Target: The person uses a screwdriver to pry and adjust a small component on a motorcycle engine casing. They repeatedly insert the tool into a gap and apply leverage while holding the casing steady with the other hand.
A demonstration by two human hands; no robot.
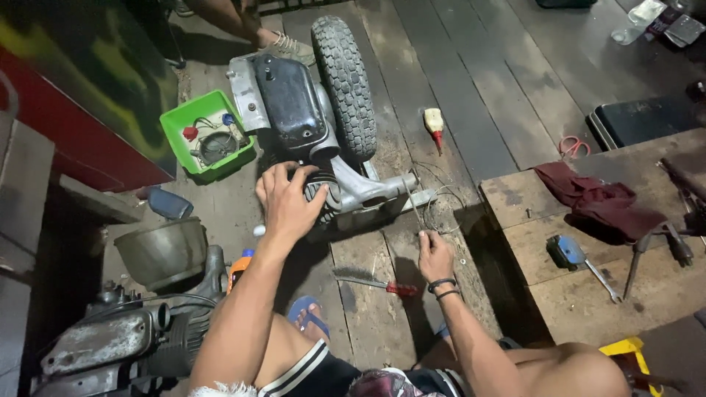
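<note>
A small engine block with a black cover (pixel 290 99) and a knobby tyre (pixel 344 81) lies on the wooden floor. My left hand (pixel 287 202) rests spread on its ribbed dark part near the grey metal arm (pixel 371 187). My right hand (pixel 434 254) pinches a thin wire (pixel 414 209) that runs up toward the arm's end. A red-handled screwdriver (pixel 382 285) lies on the planks between my arms.
A green tray (pixel 180 136) with small parts sits left of the engine. Another engine (pixel 110 342) and a metal bowl (pixel 162 250) are at lower left. A wooden bench (pixel 581 283) at right carries a red cloth (pixel 596 198) and tools. Another person's foot (pixel 283 44) stands at the top.
</note>
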